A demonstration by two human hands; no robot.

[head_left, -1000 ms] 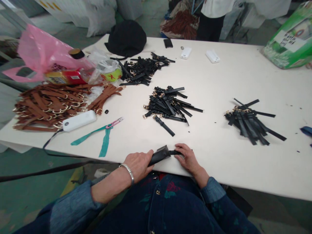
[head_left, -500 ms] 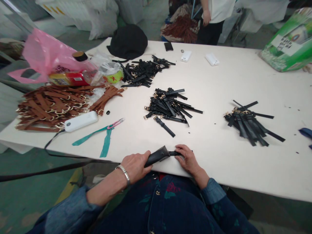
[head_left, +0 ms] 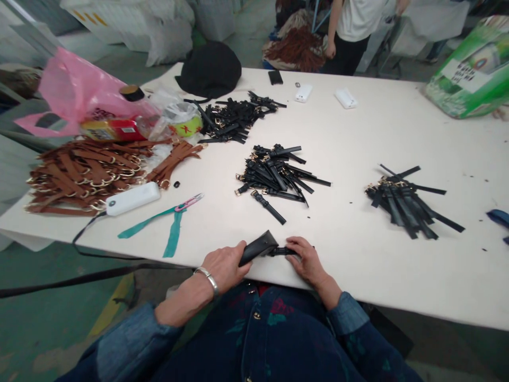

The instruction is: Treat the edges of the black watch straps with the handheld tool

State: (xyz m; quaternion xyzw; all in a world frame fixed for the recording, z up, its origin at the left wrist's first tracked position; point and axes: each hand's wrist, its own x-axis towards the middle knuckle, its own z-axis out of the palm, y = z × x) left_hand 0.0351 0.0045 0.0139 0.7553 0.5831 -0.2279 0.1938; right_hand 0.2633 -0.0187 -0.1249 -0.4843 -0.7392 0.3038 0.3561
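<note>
At the table's near edge, my left hand (head_left: 225, 266) is wrapped round a thick black object (head_left: 259, 248), smooth and flared at its far end; its exact kind is unclear. That flared end reaches over a small black strap (head_left: 281, 251), which my right hand (head_left: 307, 260) pinches against the white table. Part of the strap is hidden under my right fingers. Just beyond both hands is a pile of black buckle straps (head_left: 278, 172), with a single strap (head_left: 268, 207) lying on its near side. Another bunch of black straps (head_left: 409, 201) lies to the right.
Thread snips (head_left: 189, 202) with green ribbon lie on the left, near a white power bank (head_left: 133, 199) and brown straps (head_left: 79, 175). Farther back are a pink bag (head_left: 79, 90), a black cap (head_left: 210, 69) and more black straps (head_left: 234, 116). A person (head_left: 350, 37) stands across the table.
My left hand has shifted slightly right, and the black object's flared end has tipped up and right over the strap. My right hand stays nearly still. The person across has moved an arm.
</note>
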